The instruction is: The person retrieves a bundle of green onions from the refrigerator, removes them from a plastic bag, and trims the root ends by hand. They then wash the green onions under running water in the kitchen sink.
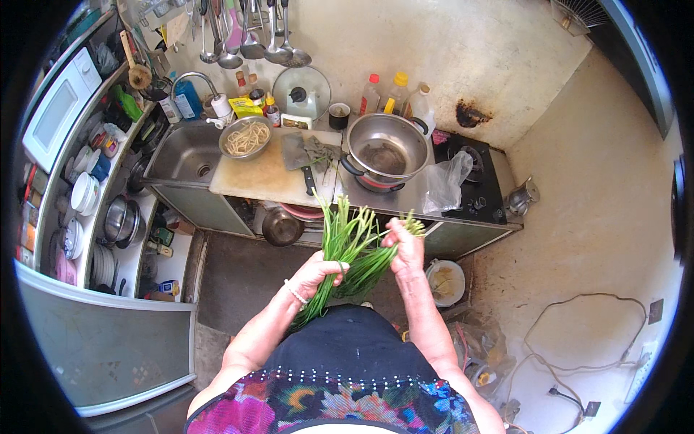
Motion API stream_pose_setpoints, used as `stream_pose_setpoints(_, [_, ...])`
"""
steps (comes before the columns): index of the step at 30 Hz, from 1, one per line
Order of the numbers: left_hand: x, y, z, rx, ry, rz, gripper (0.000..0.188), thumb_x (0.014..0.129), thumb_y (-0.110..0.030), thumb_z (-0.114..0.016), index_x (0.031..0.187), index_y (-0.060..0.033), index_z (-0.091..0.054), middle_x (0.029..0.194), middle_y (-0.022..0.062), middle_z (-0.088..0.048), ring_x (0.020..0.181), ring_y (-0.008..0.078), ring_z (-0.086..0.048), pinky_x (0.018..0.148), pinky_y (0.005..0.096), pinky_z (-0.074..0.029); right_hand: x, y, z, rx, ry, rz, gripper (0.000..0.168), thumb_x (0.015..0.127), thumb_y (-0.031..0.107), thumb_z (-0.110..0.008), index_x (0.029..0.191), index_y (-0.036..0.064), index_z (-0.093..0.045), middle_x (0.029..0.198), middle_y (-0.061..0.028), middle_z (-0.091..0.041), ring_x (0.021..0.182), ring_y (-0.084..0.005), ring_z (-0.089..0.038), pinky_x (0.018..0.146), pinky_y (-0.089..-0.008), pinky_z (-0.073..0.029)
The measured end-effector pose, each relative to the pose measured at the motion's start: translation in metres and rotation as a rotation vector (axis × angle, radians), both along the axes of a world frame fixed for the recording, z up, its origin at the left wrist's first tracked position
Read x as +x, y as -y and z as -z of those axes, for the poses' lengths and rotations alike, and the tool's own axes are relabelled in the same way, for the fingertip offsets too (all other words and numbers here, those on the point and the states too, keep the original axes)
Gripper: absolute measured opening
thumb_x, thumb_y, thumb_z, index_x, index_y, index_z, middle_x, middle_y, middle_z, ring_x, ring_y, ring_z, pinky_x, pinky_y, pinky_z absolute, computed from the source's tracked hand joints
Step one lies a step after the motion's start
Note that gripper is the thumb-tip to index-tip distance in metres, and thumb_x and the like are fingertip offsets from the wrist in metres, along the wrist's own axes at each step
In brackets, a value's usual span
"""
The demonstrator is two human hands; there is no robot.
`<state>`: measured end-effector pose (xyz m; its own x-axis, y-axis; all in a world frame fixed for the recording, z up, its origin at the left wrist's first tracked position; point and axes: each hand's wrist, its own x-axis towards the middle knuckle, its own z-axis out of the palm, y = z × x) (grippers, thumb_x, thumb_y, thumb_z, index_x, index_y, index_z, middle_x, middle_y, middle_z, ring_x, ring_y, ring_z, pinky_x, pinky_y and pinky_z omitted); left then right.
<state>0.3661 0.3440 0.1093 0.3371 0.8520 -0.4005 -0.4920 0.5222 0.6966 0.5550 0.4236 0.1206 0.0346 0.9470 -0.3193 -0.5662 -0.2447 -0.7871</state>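
Note:
My left hand (319, 274), with a beaded bracelet at the wrist, is closed around a bunch of long green stalks (342, 236), likely garlic chives, in front of my body. Pale cut ends point up toward the counter. A smaller bunch of the same greens (368, 268) is gripped in my right hand (404, 247), its pale ends beside my fingers. Beyond the hands, a cleaver (295, 152) with a black handle lies on the cutting board (244, 176), a grey cloth (322, 149) partly over it. A metal bowl (222, 138) holds pale, noodle-like strips.
A steel pot (387, 146) with black handles stands on the counter beside a clear plastic bag (447, 179) and black gas stove (490, 187). The sink (184, 152) is at the left. Shelves (124, 260) hold dishes. A white bucket (445, 282) stands on the floor.

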Motion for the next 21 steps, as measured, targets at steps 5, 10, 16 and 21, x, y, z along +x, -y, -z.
stream_pose_setpoints(5, [-0.010, 0.003, 0.010, -0.080, -0.008, -0.077, 0.014, 0.074, -0.006, -0.065, 0.083, -0.0054, -0.054, 0.065, 0.0008, -0.054, 0.051, 0.0085, -0.050, 0.045, 0.0233, -0.041, 0.028, -0.010, -0.003, 0.025, 0.009, 0.075, 0.016, 0.081, 0.016, -0.065, 0.074, 0.003, -0.057, 0.056, 0.0014, -0.048, 0.044, -0.0077, -0.042, 0.041, -0.0210, -0.035])
stream_pose_setpoints(10, [0.002, -0.005, 0.004, -0.020, -0.081, -0.034, 0.015, 0.074, -0.006, -0.066, 0.085, -0.0057, -0.055, 0.065, 0.0000, -0.054, 0.052, 0.0082, -0.050, 0.046, 0.0231, -0.041, -0.026, 0.025, -0.006, 0.103, 0.309, -0.097, 0.011, 0.076, 0.012, -0.070, 0.074, 0.006, -0.061, 0.061, 0.0036, -0.054, 0.045, -0.0052, -0.042, 0.040, -0.0205, -0.033])
stream_pose_setpoints(16, [0.000, -0.002, 0.000, 0.015, -0.136, -0.045, 0.016, 0.071, -0.008, -0.068, 0.081, -0.0066, -0.055, 0.065, -0.0004, -0.053, 0.051, 0.0094, -0.049, 0.047, 0.0244, -0.040, -0.019, 0.028, -0.003, 0.149, 0.335, -0.208, 0.015, 0.079, 0.011, -0.067, 0.068, 0.008, -0.058, 0.060, 0.0037, -0.054, 0.045, -0.0046, -0.042, 0.041, -0.0209, -0.032])
stream_pose_setpoints(21, [-0.013, 0.001, 0.006, 0.028, -0.168, -0.028, 0.017, 0.070, -0.007, -0.067, 0.081, -0.0062, -0.055, 0.065, 0.0000, -0.053, 0.051, 0.0095, -0.048, 0.046, 0.0240, -0.039, 0.020, 0.013, 0.004, 0.056, 0.272, 0.029, 0.012, 0.077, 0.010, -0.066, 0.074, 0.006, -0.056, 0.063, -0.0030, -0.056, 0.044, -0.0085, -0.044, 0.040, -0.0218, -0.036])
